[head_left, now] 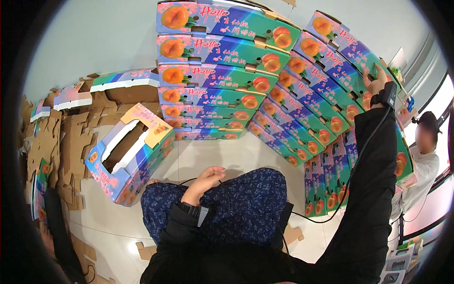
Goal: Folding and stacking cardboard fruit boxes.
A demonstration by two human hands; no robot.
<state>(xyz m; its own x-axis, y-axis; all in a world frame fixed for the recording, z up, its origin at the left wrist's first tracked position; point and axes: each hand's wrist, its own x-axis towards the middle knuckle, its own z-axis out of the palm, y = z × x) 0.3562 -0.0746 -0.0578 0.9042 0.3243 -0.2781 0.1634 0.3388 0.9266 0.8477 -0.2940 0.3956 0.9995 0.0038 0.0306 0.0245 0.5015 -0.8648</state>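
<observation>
Stacked cartons (222, 71) at 12 o'clock: blue-green-pink with orange peach prints; trousers (236, 208) at 6: navy, speckled.

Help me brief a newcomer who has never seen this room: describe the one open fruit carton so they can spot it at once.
Start at the tall stack of colourful fruit cartons against the wall and look to its lower left, by the flat brown cardboard blanks. There the open carton stands alone on the floor, just ahead of the left hand. Unlike the closed, stacked ones, it is tilted, showing its hollow brown inside.
</observation>
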